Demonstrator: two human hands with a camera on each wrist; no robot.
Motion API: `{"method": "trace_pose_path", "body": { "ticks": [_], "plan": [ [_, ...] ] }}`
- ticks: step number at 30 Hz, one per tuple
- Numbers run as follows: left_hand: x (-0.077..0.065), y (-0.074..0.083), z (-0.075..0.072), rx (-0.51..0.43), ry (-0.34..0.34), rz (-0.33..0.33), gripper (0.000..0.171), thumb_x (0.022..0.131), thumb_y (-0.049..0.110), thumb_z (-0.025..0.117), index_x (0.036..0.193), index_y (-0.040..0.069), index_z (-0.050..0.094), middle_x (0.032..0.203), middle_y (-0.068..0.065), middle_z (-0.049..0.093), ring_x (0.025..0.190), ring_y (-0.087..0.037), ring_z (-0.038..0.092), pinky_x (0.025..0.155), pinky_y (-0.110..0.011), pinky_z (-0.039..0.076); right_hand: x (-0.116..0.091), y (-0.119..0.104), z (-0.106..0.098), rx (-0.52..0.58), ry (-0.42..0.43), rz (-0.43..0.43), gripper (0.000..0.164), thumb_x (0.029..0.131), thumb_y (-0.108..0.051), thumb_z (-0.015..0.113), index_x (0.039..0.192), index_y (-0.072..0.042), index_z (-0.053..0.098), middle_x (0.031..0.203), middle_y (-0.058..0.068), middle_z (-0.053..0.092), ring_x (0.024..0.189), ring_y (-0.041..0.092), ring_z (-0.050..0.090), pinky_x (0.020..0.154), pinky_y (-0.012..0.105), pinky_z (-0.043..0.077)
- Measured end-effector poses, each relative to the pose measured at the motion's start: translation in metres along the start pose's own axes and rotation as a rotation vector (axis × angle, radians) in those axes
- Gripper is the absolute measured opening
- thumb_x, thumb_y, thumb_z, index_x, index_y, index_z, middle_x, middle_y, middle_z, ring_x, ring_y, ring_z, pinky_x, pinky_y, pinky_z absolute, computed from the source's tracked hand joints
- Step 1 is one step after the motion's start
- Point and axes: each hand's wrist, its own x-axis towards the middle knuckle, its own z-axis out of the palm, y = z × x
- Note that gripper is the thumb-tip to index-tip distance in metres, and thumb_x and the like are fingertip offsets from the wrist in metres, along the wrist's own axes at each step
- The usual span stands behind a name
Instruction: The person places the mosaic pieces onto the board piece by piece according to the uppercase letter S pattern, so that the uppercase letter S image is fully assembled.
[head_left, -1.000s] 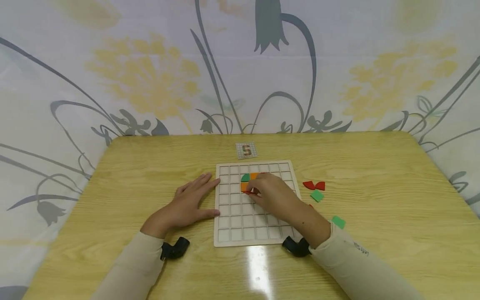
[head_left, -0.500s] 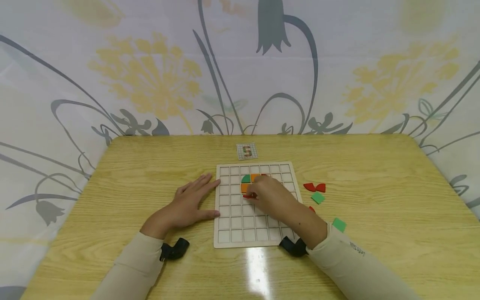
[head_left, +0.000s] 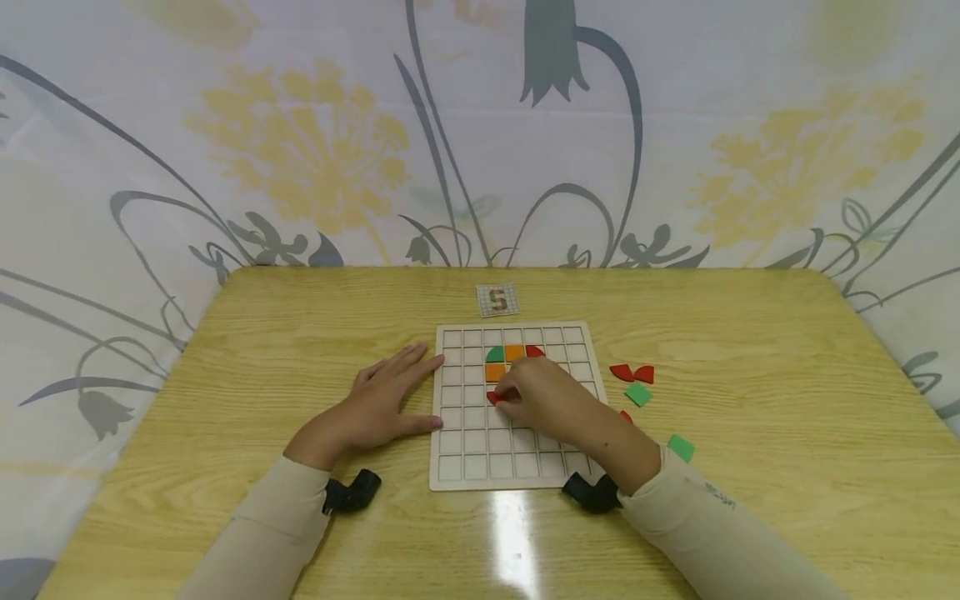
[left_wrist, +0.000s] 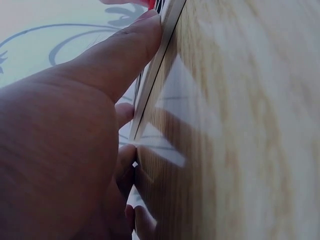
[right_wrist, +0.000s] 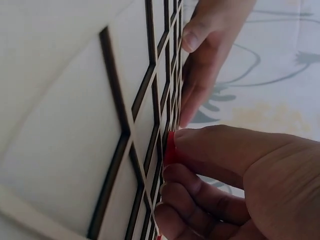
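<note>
Squaring the red piece [head_left: 492, 398] to the board [head_left: 476, 468] should help it seat. The right grip [head_left: 543, 400] pinches it; the spread left grip [head_left: 382, 410] can brace the board's left edge.

The right hand [head_left: 543, 398] partly hid the red piece [head_left: 492, 398] it pinched; behind the hand, blurred lettering [head_left: 720, 495] marked a sleeve [head_left: 738, 537] cut off by the head view's edge.

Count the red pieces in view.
5: one pinched red piece in the right hand, an upper red piece on the grid board, two loose red pieces on the table right of it, and a partly hidden red piece behind the right forearm. More may be hidden.
</note>
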Motion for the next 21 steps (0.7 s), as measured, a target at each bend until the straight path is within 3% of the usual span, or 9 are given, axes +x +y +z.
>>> {"method": "trace_pose_path", "body": {
  "ticks": [7,14,21],
  "plan": [
    [0.0009,0.0007,-0.0006,-0.001,0.001,-0.004,0.087,0.089,0.052,0.071,0.16,0.025,0.028,0.169,-0.007,0.012,0.157,-0.03,0.008,0.115,-0.064,0.011,0.0007,0.0056,-0.0019,0.022,-0.021,-0.021,0.016,0.09,-0.015,0.075,0.103,-0.007,0.079,0.097,0.002,0.075,0.087,0.011,0.064,0.078,0.03,0.054],
    [-0.0002,-0.0009,-0.0009,-0.012,-0.003,-0.006,0.086,0.089,0.053,0.071,0.16,0.026,0.028,0.169,-0.006,0.012,0.157,-0.031,0.008,0.114,-0.066,0.012,0.005,0.0072,-0.0004,0.077,-0.019,0.034,0.014,0.088,-0.015,0.078,0.1,-0.008,0.078,0.075,-0.005,0.063,0.067,0.01,0.051,0.062,0.024,0.044],
    [0.0001,-0.0009,0.0,-0.015,-0.004,-0.005,0.086,0.089,0.052,0.071,0.159,0.026,0.029,0.169,-0.007,0.013,0.157,-0.031,0.008,0.114,-0.066,0.011,0.0047,0.0075,0.001,0.083,0.01,0.034,0.01,0.088,-0.015,0.077,0.097,-0.009,0.077,0.073,-0.006,0.063,0.065,0.009,0.052,0.062,0.024,0.045]
  ]
}}
